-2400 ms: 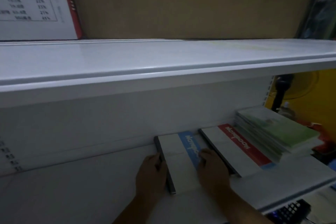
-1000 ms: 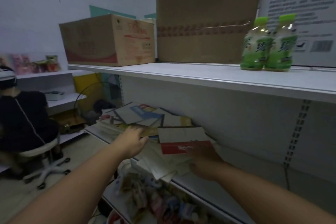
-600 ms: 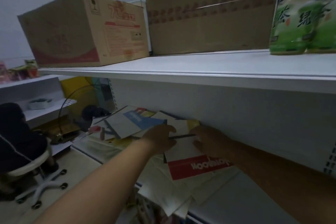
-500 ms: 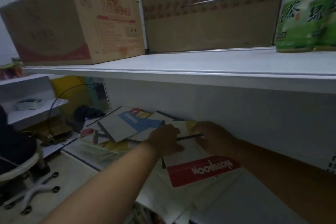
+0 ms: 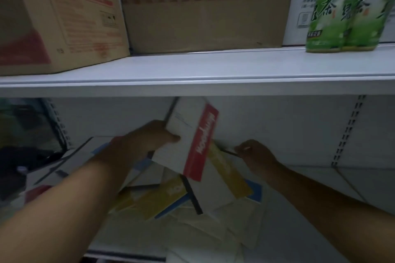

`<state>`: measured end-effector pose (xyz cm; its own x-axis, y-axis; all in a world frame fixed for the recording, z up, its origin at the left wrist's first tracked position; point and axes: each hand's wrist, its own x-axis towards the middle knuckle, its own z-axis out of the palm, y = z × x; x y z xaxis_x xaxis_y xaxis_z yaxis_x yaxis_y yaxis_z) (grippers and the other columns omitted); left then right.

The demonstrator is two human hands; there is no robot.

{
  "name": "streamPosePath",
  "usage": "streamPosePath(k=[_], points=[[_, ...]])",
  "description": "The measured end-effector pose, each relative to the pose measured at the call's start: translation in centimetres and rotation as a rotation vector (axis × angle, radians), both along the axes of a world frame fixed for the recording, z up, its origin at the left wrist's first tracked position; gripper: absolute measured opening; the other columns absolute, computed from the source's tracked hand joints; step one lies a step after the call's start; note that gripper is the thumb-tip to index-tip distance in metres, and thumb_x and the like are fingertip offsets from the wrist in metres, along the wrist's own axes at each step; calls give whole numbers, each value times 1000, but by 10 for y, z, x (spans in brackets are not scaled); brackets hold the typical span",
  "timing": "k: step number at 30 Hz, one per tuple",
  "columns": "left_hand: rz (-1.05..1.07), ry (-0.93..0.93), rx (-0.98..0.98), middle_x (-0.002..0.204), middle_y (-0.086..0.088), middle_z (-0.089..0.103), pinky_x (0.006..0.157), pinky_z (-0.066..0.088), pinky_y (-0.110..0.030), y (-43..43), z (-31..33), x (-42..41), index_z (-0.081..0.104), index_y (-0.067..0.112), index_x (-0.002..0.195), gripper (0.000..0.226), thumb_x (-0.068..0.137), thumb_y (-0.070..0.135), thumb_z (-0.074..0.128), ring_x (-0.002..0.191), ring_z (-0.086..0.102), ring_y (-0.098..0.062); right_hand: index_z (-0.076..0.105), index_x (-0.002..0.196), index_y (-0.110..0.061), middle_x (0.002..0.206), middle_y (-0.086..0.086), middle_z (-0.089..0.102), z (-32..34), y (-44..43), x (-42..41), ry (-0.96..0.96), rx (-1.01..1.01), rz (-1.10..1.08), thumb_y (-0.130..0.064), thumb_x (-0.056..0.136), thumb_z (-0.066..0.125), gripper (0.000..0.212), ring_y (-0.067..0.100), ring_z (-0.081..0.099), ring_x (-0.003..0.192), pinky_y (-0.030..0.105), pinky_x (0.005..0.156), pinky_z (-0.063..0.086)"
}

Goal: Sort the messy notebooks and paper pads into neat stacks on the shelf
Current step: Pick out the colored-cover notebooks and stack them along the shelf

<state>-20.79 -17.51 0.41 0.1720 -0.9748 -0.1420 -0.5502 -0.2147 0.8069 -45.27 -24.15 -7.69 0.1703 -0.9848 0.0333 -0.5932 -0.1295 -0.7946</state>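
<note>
Nearest the camera, pale paper pads (image 5: 213, 230) are lying fanned and overlapping along the front of the lower shelf (image 5: 367, 179). Thin and slick-faced, they are likely sliding over one another and sagging if lifted by a corner. Behind them a black-spined notebook (image 5: 171, 194) is lying askew in the heap. Farther in, the right hand (image 5: 254, 153) is reaching into the pile, its grip pinching a thin dark edge, seemingly the spine of a yellow-banded notebook (image 5: 228, 173). The left hand (image 5: 149, 141) is holding a red-banded notebook (image 5: 192, 141) tilted up above the pile, its grip curling round the bound side. That is judged the stiffest place to hold so light and floppy a book. Its cover is showing white beside a red strip with pale lettering.
</note>
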Motion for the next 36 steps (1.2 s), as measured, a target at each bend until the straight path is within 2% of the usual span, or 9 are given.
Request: streamPosePath(k=[5, 9, 12, 15, 18, 26, 28, 32, 36], points=[[20, 316, -177, 103, 1, 63, 71, 50, -27, 33, 1, 44, 54, 22, 122, 37, 88, 14, 65, 87, 61, -15, 25, 147, -14, 151, 4, 33, -22, 37, 25, 372, 75, 67, -64, 75, 63, 96, 19, 34, 137, 27, 108, 33], [71, 496, -208, 101, -2, 64, 73, 51, -31, 55, -7, 76, 55, 20, 118, 31, 90, 12, 62, 91, 61, -20, 56, 122, -14, 125, 6, 58, -2, 41, 26, 326, 92, -26, -52, 73, 73, 65, 20, 58, 109, 28, 87, 48], [139, 547, -214, 108, -7, 64, 82, 51, -36, 73, -10, 106, 54, 16, 123, 35, 90, 14, 62, 96, 61, -25, 56, 111, -17, 109, 5, 61, 34, 54, 19, -8, 105, 26, -28, 87, 66, 29, 17, 61, 87, 30, 74, 51], [179, 590, -213, 106, -9, 65, 82, 52, -38, 89, -17, 129, 55, 18, 119, 33, 88, 14, 64, 92, 62, -26, 60, 114, -8, 99, 9, 68, 58, 76, 38, -452, 106, 34, -16, 89, 61, 26, 24, 65, 80, 34, 70, 54], [190, 664, -197, 96, -4, 67, 72, 54, -34, 104, -25, 130, 57, 23, 99, 14, 89, 29, 64, 85, 63, -22, 62, 110, -7, 93, 5, 69, 49, 98, 105, -520, 73, 42, -15, 88, 64, 24, 21, 65, 79, 30, 70, 52], [269, 752, -224, 99, -16, 70, 64, 56, -45, 145, -38, 200, 58, 13, 115, 27, 89, 5, 59, 90, 66, -37, 57, 68, -20, 69, 2, 58, 33, 111, 221, -51, -126, 253, -29, 96, 48, 31, 18, 58, 65, 32, 60, 43], [305, 769, -248, 101, -13, 70, 70, 54, -41, 155, -42, 218, 57, 13, 116, 27, 91, 5, 56, 93, 66, -34, 59, 88, -22, 88, 1, 60, 23, 96, 219, 254, -224, 326, -35, 95, 51, 16, 20, 59, 80, 36, 67, 44], [346, 750, -244, 102, -15, 69, 72, 52, -39, 172, -54, 232, 57, 13, 115, 27, 90, 3, 56, 92, 66, -34, 44, 129, -16, 128, 7, 51, 7, 73, 224, 638, -188, 190, -67, 81, 52, 71, 27, 53, 113, 40, 88, 45], [376, 734, -245, 97, -13, 69, 67, 51, -36, 179, -61, 241, 58, 17, 104, 21, 90, 1, 56, 86, 66, -31, 52, 120, -10, 111, 7, 57, 17, 59, 232, 645, -137, 169, -65, 77, 59, 70, 19, 56, 92, 26, 63, 41]])
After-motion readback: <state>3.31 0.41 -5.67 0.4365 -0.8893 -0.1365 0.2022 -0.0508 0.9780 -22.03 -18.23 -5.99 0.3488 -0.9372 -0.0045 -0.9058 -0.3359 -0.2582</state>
